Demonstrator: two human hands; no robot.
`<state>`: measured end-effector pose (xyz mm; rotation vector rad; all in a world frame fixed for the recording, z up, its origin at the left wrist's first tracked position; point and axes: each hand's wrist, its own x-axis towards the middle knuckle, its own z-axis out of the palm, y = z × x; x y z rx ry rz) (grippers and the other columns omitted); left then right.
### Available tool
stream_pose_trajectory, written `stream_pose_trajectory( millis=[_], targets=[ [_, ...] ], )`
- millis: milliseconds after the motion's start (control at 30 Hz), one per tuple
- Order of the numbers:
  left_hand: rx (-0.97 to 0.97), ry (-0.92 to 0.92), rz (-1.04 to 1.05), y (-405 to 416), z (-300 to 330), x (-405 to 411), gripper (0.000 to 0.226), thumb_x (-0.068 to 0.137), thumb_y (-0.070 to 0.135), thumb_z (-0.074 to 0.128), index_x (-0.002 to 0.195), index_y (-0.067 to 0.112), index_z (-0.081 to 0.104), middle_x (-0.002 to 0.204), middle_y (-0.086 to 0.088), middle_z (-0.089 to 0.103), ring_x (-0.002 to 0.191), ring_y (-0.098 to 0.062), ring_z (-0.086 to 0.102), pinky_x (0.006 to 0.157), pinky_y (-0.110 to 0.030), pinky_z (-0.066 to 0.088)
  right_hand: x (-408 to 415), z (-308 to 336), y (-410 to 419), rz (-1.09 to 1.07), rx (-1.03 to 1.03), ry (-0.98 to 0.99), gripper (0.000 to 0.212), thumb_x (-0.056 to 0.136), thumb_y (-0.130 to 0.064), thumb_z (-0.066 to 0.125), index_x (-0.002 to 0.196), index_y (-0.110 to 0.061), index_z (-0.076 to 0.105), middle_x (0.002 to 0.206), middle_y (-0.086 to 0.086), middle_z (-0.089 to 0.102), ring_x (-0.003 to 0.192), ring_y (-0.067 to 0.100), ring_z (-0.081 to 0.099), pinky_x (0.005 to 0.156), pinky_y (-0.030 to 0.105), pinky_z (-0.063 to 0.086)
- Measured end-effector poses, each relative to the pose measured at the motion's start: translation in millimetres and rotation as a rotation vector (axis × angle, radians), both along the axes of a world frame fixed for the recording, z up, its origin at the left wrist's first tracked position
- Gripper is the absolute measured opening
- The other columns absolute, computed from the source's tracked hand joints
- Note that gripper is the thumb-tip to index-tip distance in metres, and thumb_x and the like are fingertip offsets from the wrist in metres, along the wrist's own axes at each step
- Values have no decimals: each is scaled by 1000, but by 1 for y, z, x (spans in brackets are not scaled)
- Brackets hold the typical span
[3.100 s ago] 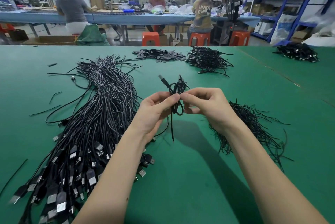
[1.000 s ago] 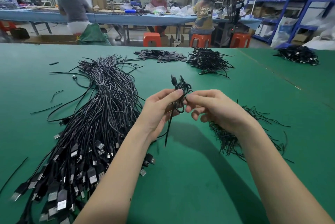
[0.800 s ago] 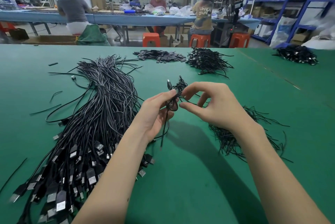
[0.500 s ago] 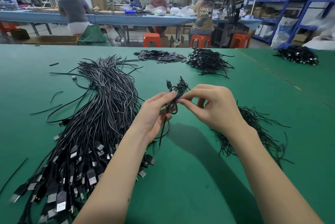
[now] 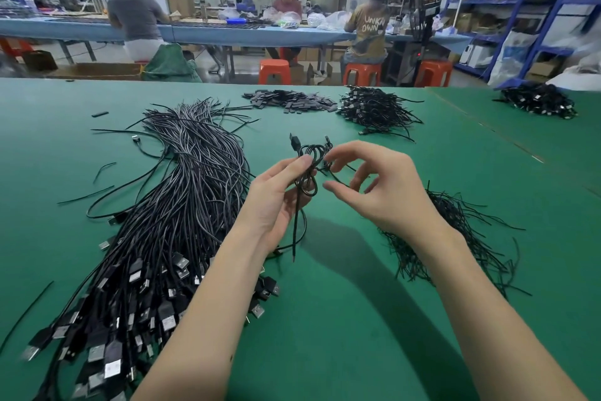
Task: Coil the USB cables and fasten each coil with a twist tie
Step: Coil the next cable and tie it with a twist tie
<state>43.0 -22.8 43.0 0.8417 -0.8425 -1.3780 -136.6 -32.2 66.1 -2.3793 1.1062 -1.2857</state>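
Above the green desk (image 5: pixel 325 319), the left hand (image 5: pixel 276 202) still pinches the coiled cable (image 5: pixel 310 157) while the right hand (image 5: pixel 383 192) fingers (image 5: pixel 335 161), wider apart than before, keep winding the twist tie (image 5: pixel 338 178); fastening looks nearly done.

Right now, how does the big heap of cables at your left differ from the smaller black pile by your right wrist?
The cable heap is far larger than the twist tie pile. Its thick cords end in USB plugs with metal tips, while the twist ties are thin bare strands without plugs. The cables lie roughly parallel, fanned one way; the ties cross in a loose tangle. Both are black and lie on the green table.
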Motion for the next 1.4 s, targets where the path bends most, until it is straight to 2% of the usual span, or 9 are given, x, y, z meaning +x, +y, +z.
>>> stream_pose_trajectory(
  millis=[233, 667, 767, 933, 1000, 1067, 1133, 1233, 1400],
  targets=[
    [6, 13, -54, 1, -1, 0, 6, 86, 20, 74, 87, 16, 79, 82, 1, 70, 61, -8, 58, 57, -16, 50, 3, -8, 0, -52, -268, 49, 8, 90, -33, 78, 95, -26, 78, 87, -13, 70, 58, 11, 59, 54, 37, 51],
    [69, 33, -163, 1, -3, 0, 22, 71, 31, 80, 88, 17, 80, 77, 5, 67, 58, -2, 52, 42, -10, 37, -1, -8, -2, 9, -217, -8, 9, 88, -26, 79, 87, -17, 78, 82, -13, 70, 59, 11, 58, 57, 15, 43],
    [1, 33, -133, 3, -1, -4, 21, 69, 32, 80, 87, 22, 81, 86, 6, 72, 63, -2, 55, 44, -11, 38, 4, -5, 0, 11, 43, -201, 11, 89, -23, 78, 81, -15, 76, 65, -17, 66, 52, 8, 57, 51, 18, 45],
    [-207, -25, 44, 5, 1, -13, 11, 71, 27, 77, 81, 29, 81, 84, 9, 76, 69, -2, 64, 55, -14, 44, 12, 3, -1, 314, 1152, -834, 18, 79, -23, 77, 75, -11, 65, 65, -3, 57, 46, 2, 50, 42, 11, 44],
    [-216, -50, 58, 4, 1, -11, 12, 71, 27, 78, 83, 27, 81, 84, 7, 76, 70, -3, 65, 55, -16, 45, 15, 3, -1, 367, 1359, -984, 19, 75, -25, 76, 78, -11, 63, 67, -5, 57, 44, 0, 51, 39, 9, 44],
    [-138, -46, 40, 3, 0, -7, 16, 71, 28, 79, 86, 23, 81, 85, 5, 75, 68, -4, 64, 53, -15, 45, 17, -3, -2, 264, 1125, -801, 16, 86, -27, 74, 86, -12, 67, 73, -4, 63, 50, 3, 56, 44, 13, 47],
    [-59, -33, 25, 2, -2, -3, 18, 72, 28, 78, 88, 20, 80, 86, 4, 74, 66, -5, 61, 51, -15, 44, 16, -6, 0, 104, 680, -516, 8, 96, -24, 69, 97, -16, 70, 84, -5, 69, 57, 10, 64, 51, 21, 52],
    [-6, 1, 10, 0, -2, 1, 19, 72, 29, 78, 86, 18, 81, 84, 3, 72, 63, -5, 59, 47, -14, 42, 4, -9, -3, 37, 165, -170, 16, 93, -21, 71, 106, -28, 68, 93, -14, 70, 64, 13, 68, 57, 25, 55],
    [16, 14, -27, -1, -4, 0, 16, 71, 31, 79, 82, 20, 82, 81, 1, 72, 63, -6, 59, 45, -14, 42, 1, -11, -3, -40, -156, 35, 13, 89, -27, 77, 102, -29, 73, 91, -19, 69, 66, 8, 64, 60, 30, 54]
  ],
)
